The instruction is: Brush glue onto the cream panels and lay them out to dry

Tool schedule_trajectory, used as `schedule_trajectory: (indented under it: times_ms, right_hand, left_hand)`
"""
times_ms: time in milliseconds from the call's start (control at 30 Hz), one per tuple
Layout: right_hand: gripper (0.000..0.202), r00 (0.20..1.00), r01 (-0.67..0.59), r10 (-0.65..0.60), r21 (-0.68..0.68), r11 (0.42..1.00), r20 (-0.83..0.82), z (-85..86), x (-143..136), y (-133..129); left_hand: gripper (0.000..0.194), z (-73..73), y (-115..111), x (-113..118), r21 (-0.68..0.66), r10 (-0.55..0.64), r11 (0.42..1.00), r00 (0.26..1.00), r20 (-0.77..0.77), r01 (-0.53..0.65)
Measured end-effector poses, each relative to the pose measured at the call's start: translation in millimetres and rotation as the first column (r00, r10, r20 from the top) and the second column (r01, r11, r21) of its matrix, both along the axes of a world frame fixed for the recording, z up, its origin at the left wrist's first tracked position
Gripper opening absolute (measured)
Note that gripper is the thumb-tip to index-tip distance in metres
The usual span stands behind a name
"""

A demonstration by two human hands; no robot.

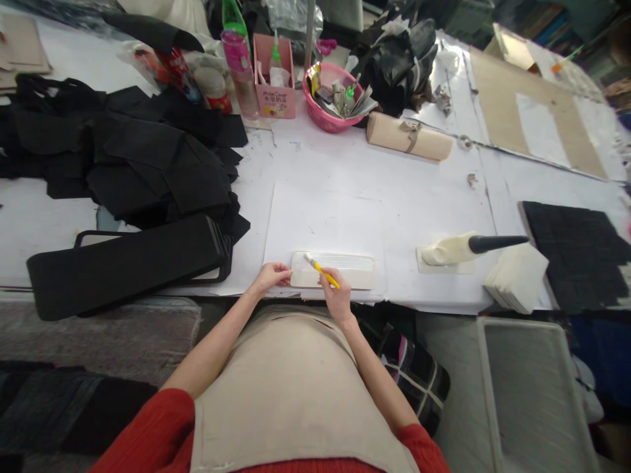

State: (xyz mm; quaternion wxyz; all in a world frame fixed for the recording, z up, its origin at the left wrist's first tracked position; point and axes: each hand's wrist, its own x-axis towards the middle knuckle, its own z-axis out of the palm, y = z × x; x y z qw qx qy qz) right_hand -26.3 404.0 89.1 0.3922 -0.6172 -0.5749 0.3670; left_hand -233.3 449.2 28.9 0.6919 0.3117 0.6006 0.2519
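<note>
Two hands at the near bench [345, 197] edge: the right hand [338, 297] pinches a yellow-handled brush [321, 268], bristles down on a pale rectangular strip [340, 269] lying flat between both hands; the left hand [272, 274] curls loosely, fingertips pinning the strip's left end. Good brushing here wants long even strokes, left fingers holding firm. Strip looks smooth and cream, possibly wet with glue, hard to tell. Right of the right hand, a cream bottle with a black nozzle [468, 247] lies on its side beside a white stack [517, 277]; left of the left hand, matte black fabric pieces [138, 164]
</note>
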Motion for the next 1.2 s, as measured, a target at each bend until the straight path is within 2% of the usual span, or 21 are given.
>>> schedule_trajectory:
  times_ms: [67,133,233,300,400,467,567,633,667,733,833,933,1067,1133,1200]
  right_hand:
    - [0.026,0.965,-0.184,0.173,0.041,0.982,0.196,1.6,-0.8,3.9]
    - [0.026,0.871,-0.364,0.331,0.025,0.931,0.362,5.7,-0.3,1.8]
    - [0.025,0.750,-0.524,0.477,-0.028,0.851,0.457,16.8,4.6,-7.1]
    - [0.025,0.748,-0.534,0.500,-0.051,0.844,0.437,24.4,8.3,-10.2]
    - [0.027,0.828,-0.434,0.412,-0.031,0.900,0.380,28.6,8.8,-6.0]
    - [0.028,0.859,-0.378,0.353,-0.006,0.926,0.371,25.5,5.7,-2.3]
    - [0.024,0.866,-0.387,0.369,-0.016,0.922,0.336,17.2,0.1,-7.3]
    - [0.022,0.889,-0.380,0.378,-0.045,0.924,0.258,12.3,-1.9,-17.9]
    - [0.021,0.912,-0.351,0.356,-0.064,0.934,0.205,10.1,-2.0,-23.9]
    - [0.024,0.968,-0.225,0.235,-0.116,0.967,0.084,5.6,0.6,-34.2]
    - [0.030,0.996,0.064,-0.074,-0.197,0.978,-0.043,-2.2,15.8,-42.9]
    - [0.033,0.945,0.312,-0.326,-0.195,0.930,-0.041,-8.8,50.0,-49.2]
    - [0.034,0.816,0.578,-0.575,-0.077,0.812,0.063,-4.0,107.0,-60.7]
    - [0.032,0.753,0.645,-0.642,0.035,0.764,0.142,5.4,120.2,-64.3]
    - [0.029,0.753,0.624,-0.634,0.115,0.773,0.175,15.2,112.3,-64.2]
  left_hand:
    - [0.037,0.7,0.1,0.0,-0.002,-0.001,1.000,1.000,0.002,0.001]
    - [0.034,1.4,0.2,0.3,-0.005,0.000,1.000,1.000,-0.002,0.000]
    - [0.031,1.9,0.2,1.1,-0.007,0.010,1.000,1.000,-0.001,-0.010]
    - [0.030,1.7,0.0,1.4,-0.006,0.015,1.000,1.000,0.004,-0.015]
    - [0.030,1.5,-0.5,1.0,-0.002,0.018,1.000,1.000,0.007,-0.018]
    - [0.031,1.5,-0.7,0.6,0.003,0.018,1.000,1.000,0.007,-0.018]
    - [0.032,1.6,-0.9,0.3,0.008,0.015,1.000,1.000,0.004,-0.015]
    - [0.032,1.3,-1.1,0.5,0.010,0.014,1.000,1.000,0.000,-0.014]
    - [0.032,0.8,-1.4,0.7,0.013,0.014,1.000,1.000,0.000,-0.014]
    - [0.033,-0.4,-2.0,1.2,0.024,0.021,0.999,1.000,-0.003,-0.021]
    - [0.036,-3.0,-2.9,2.5,0.039,0.040,0.998,0.999,-0.013,-0.039]
    - [0.038,-5.6,-3.5,3.4,0.040,0.049,0.998,0.999,-0.009,-0.049]
    - [0.042,-8.8,-3.8,3.2,0.044,0.051,0.998,0.999,-0.010,-0.050]
    - [0.043,-9.4,-3.8,2.7,0.051,0.047,0.998,0.999,-0.017,-0.046]
    - [0.044,-9.1,-3.8,2.2,0.055,0.042,0.998,0.999,-0.020,-0.041]
